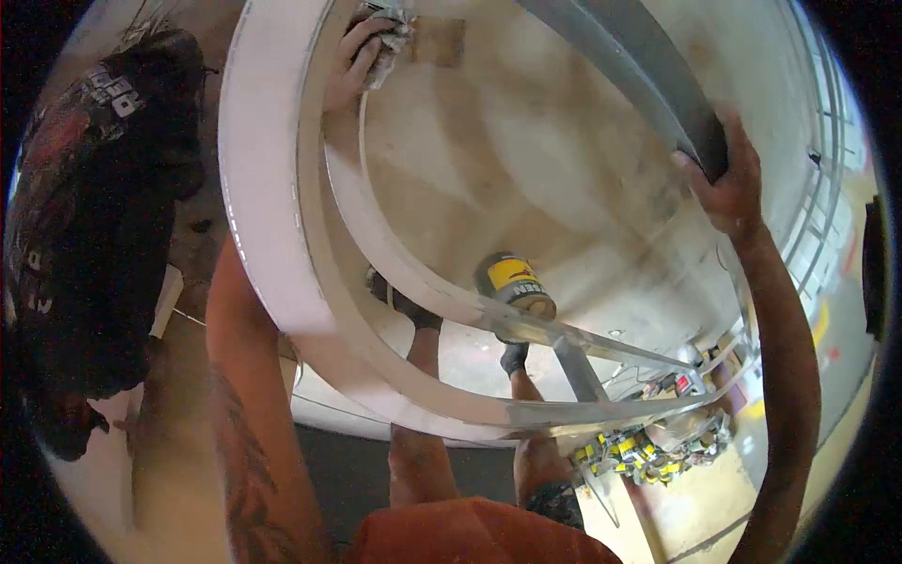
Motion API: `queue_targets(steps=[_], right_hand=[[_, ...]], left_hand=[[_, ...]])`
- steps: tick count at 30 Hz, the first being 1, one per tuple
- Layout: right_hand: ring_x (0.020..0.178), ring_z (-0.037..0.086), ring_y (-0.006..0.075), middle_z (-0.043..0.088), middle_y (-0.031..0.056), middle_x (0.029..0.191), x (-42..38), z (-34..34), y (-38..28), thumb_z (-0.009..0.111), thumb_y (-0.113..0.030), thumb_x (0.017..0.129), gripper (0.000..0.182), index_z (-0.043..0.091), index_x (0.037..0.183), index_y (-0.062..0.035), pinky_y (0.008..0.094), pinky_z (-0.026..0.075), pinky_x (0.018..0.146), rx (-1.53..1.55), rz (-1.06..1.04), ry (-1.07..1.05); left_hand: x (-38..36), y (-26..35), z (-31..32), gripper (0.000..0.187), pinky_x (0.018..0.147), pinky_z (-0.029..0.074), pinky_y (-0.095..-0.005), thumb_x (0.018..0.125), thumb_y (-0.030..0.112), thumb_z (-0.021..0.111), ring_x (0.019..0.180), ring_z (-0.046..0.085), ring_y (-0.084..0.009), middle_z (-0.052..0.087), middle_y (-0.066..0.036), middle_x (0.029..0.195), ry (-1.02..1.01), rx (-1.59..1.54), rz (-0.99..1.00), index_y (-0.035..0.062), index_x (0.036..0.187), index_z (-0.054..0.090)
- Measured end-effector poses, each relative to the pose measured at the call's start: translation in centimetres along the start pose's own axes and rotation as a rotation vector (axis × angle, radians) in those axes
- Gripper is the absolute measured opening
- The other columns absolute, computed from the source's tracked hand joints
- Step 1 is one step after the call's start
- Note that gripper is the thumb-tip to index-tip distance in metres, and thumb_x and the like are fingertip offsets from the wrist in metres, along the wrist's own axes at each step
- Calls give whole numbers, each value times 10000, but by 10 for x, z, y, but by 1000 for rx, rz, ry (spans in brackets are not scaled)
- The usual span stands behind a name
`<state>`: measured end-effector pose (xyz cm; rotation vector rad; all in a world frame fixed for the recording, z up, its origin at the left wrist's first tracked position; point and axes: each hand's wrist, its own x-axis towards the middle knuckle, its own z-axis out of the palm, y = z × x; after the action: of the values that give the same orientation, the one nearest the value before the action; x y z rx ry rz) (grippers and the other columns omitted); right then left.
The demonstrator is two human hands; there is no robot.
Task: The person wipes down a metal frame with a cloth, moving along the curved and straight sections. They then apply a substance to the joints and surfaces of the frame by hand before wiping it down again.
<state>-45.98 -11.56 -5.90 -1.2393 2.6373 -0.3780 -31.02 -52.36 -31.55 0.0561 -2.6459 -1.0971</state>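
My left hand (355, 61) reaches through the large curved frame at the top. Its fingers are closed on a crumpled grey-white rag (387, 47) near the pale inner band of the frame. My right hand (733, 183) grips a dark grey curved metal bar (648, 66) at the upper right, thumb on the inner side. Pale, whitish strips (268, 141) form the left and lower sides of the frame, turning to bare metal (611, 414) toward the lower right. A short grey crosspiece (581, 371) joins two of its bands.
On the floor inside the frame stands a bucket (515, 277) with a yellow and dark label, near my feet. A pile of yellow-and-grey items (648, 451) lies at the lower right. Dark cloth or a bag with white lettering (103, 207) is at the left.
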Motion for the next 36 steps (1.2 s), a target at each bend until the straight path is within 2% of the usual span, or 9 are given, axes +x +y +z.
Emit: queue_targets(steps=[6,12,17,21,24,29,33,35,36], right_hand=[[971,698,360,674,183,1113,-2,1,0,829,-266,795,629,524,1313,-81,436,554,825,-4,16,15],[965,692,376,668,188,1133,-5,-2,6,832,-247,781,649,521,1323,-73,456,553,823,-75,11,-26],[1023,680,365,669,170,1177,-13,4,22,832,-246,784,683,504,1358,-76,434,536,901,-51,-74,27],[1118,668,314,662,176,1234,-16,4,19,827,-279,814,698,488,1392,-86,412,520,964,17,78,-11],[1132,664,298,664,174,1238,-21,11,25,811,-277,836,663,496,1388,-91,409,515,975,-10,42,-22],[1091,675,322,670,187,1198,-14,7,15,804,-266,843,626,516,1366,-79,417,520,957,-43,-12,-5],[1044,670,304,668,174,1167,-14,9,27,755,-217,891,581,487,1386,-69,393,514,913,-71,75,-60],[1062,661,306,660,176,1177,-20,4,21,756,-221,889,587,489,1391,-75,395,508,928,-67,120,-78],[1136,612,377,616,227,1247,-17,-1,7,766,-298,860,668,475,1404,-44,442,473,978,-172,76,-89]], left_hand=[[-55,36,8,382,1134,357,-445,1018,217,502,1317,471,-324,522,-135,1405,57,91,-187,107,1380,555],[-108,16,27,393,1107,384,-456,1024,264,484,1285,495,-321,537,-133,1384,237,6,-611,117,1382,548],[-68,-54,51,405,1085,406,-465,1028,303,469,1259,514,-319,549,-131,1366,263,-580,-805,126,1384,541],[-82,-59,69,415,1067,424,-473,1031,335,457,1238,530,-317,559,-129,1352,311,-1111,-849,133,1385,536],[-151,-20,89,424,1053,437,-478,1034,358,447,1223,542,-316,567,-128,1341,433,-1375,-889,138,1386,533],[-309,111,138,441,1031,460,-488,1038,398,432,1196,561,-314,579,-126,1323,685,-1764,-978,146,1388,526],[-379,214,184,455,1013,477,-495,1041,429,420,1175,577,-312,589,-124,1309,782,-1982,-1029,153,1389,521],[-403,247,191,469,994,500,-494,1052,414,425,1155,599,-312,594,-130,1303,635,-1725,-1502,129,1417,493],[-410,256,184,469,994,500,-494,1052,414,425,1155,599,-312,594,-130,1303,631,-1724,-1496,129,1417,493]])
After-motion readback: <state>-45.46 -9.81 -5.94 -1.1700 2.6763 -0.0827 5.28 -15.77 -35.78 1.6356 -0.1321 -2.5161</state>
